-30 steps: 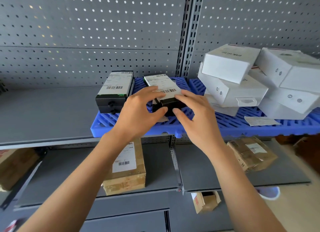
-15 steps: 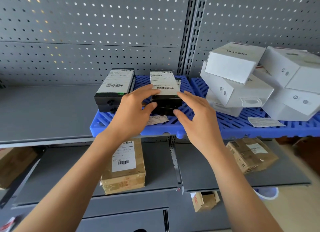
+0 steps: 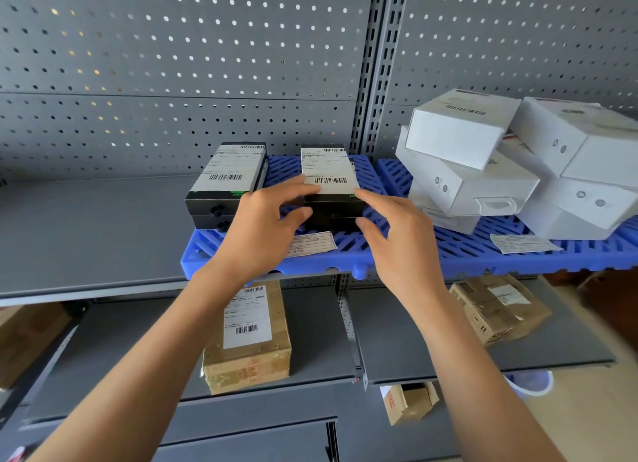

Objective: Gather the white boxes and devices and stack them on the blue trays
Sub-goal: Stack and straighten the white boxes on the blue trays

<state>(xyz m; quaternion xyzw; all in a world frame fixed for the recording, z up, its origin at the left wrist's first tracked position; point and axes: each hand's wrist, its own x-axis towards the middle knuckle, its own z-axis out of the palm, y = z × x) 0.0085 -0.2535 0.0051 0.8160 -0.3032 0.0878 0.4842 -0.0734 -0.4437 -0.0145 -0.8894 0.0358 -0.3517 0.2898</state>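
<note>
A black device (image 3: 328,166) with a white barcode label lies squared up on the left blue tray (image 3: 348,254), seemingly on top of another black unit. My left hand (image 3: 255,233) pinches its front left corner, index finger on the label and thumb on the front face. Fingertips of my right hand (image 3: 400,247) touch its front right corner, the fingers fairly straight. A second stack of two labelled black devices (image 3: 229,171) stands to the left. On the right blue tray (image 3: 518,258), white boxes (image 3: 459,130) lie in a loose, tilted pile with more white boxes (image 3: 580,144) beside them.
Loose paper labels (image 3: 310,244) lie on the trays. The grey shelf (image 3: 86,226) extends left of the trays, with pegboard behind. On the lower shelf sit a taped cardboard parcel (image 3: 247,337) and another cardboard parcel (image 3: 497,309); a small carton (image 3: 407,403) lies below.
The device was turned from a skewed angle to square with the tray and set down beside the left stack. My right hand's grip has loosened to fingertip contact.
</note>
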